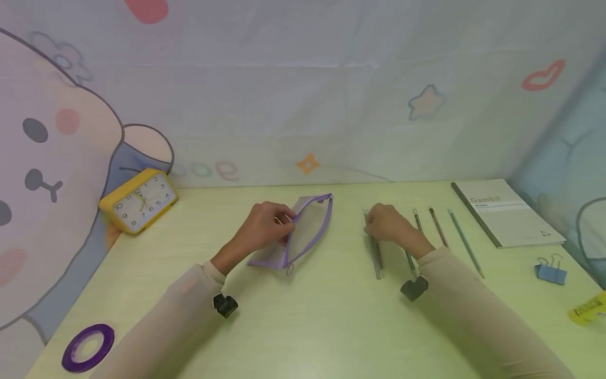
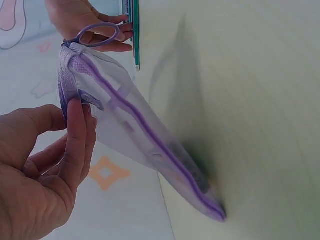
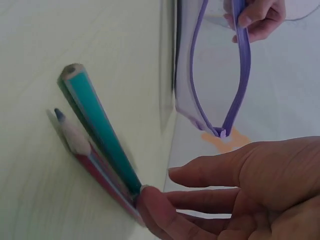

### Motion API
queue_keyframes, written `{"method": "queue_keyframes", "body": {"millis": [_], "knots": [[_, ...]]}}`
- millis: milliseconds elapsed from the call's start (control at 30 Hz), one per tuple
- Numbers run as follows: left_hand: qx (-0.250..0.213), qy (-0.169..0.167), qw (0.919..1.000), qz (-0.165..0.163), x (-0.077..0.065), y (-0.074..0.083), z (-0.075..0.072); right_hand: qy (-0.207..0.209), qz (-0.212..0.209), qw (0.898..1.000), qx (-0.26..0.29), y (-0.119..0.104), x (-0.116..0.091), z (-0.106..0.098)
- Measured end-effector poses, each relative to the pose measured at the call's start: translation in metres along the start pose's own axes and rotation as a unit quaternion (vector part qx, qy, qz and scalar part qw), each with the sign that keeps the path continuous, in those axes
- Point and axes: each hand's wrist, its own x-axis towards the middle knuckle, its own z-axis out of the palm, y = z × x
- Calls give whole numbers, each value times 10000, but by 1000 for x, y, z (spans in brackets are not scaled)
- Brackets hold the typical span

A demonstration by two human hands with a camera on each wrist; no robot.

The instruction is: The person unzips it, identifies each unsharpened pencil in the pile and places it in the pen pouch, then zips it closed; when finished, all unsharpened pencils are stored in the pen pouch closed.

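A sheer pouch with purple zipper edging [image 1: 318, 241] stands with its mouth spread apart on the table. My left hand [image 1: 265, 225] pinches one edge of that mouth between thumb and fingers; a purple ring [image 2: 100, 34] hangs at one end of the zipper. To the right, my right hand [image 1: 389, 225] is over two pencils lying side by side. In the right wrist view these are a teal pencil [image 3: 100, 125], blunt end showing, and a dark red pencil [image 3: 102, 172] with a sharpened tip. Fingertips touch them while the thumb stays apart.
Right of my hand lie a green pencil [image 1: 410, 261], a brown pencil [image 1: 438, 227] and another teal pencil [image 1: 466, 242]. Beyond are a notebook [image 1: 511, 216], a blue binder clip [image 1: 551, 273] and a yellow object [image 1: 587, 309]. A yellow clock [image 1: 139, 200] and purple tape roll [image 1: 71, 358] sit left.
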Motion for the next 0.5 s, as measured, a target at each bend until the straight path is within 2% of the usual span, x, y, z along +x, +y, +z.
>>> {"method": "queue_keyframes", "body": {"millis": [200,300,400,500], "knots": [[-11,-78,10000,26,0,-2,3,-38,170,9994,-312,-6,4,10],[26,-88,10000,39,0,-3,3,-195,171,9966,-779,-12,2,14],[15,-86,10000,23,-1,-2,2,-278,-82,9890,-1453,-18,0,19],[27,-73,10000,14,-1,-2,2,-220,-512,9737,-2209,-23,0,23]]}}
